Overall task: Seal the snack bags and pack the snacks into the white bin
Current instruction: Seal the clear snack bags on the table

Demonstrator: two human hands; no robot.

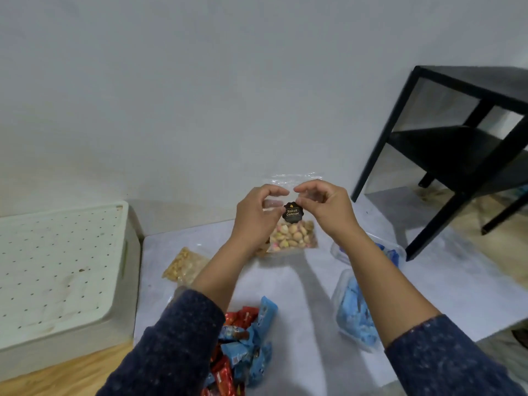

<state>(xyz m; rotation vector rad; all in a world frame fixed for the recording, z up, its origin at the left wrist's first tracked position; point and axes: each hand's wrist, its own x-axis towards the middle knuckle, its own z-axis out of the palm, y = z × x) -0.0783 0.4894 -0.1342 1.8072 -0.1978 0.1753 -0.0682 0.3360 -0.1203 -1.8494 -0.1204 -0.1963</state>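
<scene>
Pale grey wall fills the upper half of the view; below it lies a light grey tabletop (300, 281) with wood grain showing at its left and right edges. At centre, both hands are raised above the tabletop holding a clear biscuit bag (294, 232) upright. The bag carries a dark round label (292, 212) reading "Biskuit Gemrose" and small pastel-topped biscuits fill its lower part. The left hand (257, 212) pinches the bag's upper portion from 9 o'clock, fingers curled round the plastic. The right hand (325, 207) pinches it from 3 o'clock, fingers likewise curled, the fingertips of both hands nearly meeting above the label. Both sleeves are dark blue.

A white bin (57, 281) with a perforated top surface sits at 9 o'clock. A bag of yellowish snacks (183, 265) lies flat between the bin and the left forearm. Red and blue wrapped snacks (243, 347) are piled at 6 o'clock. Two clear bags with blue contents (354, 312) lie at 4 o'clock, under the right forearm. A black shelf unit (463, 144) stands at 2 o'clock.
</scene>
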